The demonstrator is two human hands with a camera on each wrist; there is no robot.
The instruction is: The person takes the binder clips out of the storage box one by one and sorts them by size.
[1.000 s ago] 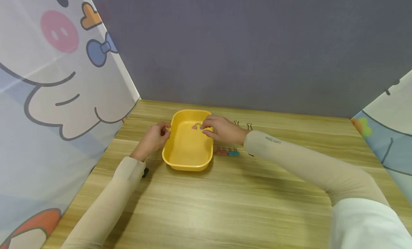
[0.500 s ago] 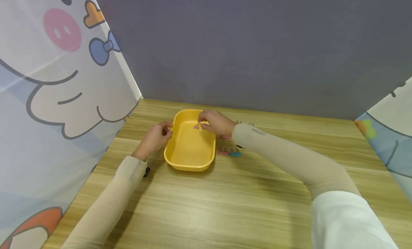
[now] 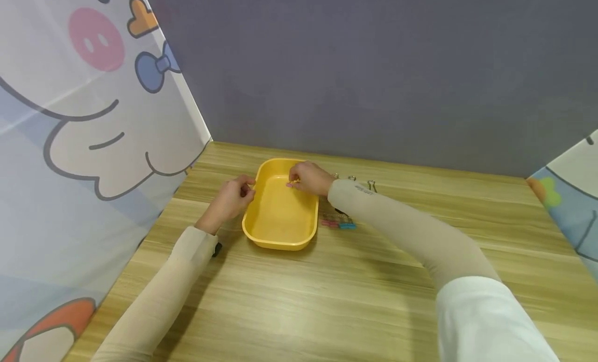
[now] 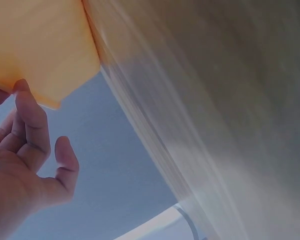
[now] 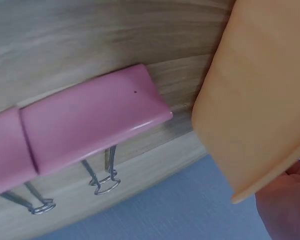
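Note:
In the head view a yellow tray stands on the wooden table. My left hand pinches its left rim between thumb and fingers; the left wrist view shows fingertips at the tray's edge. My right hand reaches over the far right rim into the tray. A small pink binder clip shows at its fingertips, pinched there and mostly covered by the hand. The right wrist view has only part of this hand, behind the tray wall.
Right of the tray lie small pink binder clips and blue binder clips in a row. Larger pink binder clips with upright wire handles lie beyond them, partly under my right forearm. A grey wall closes off the back.
My right hand was at a blue clip beside the pink one, then moved slightly left to the pink clip, which it now mostly covers. My left hand stays at the rim.

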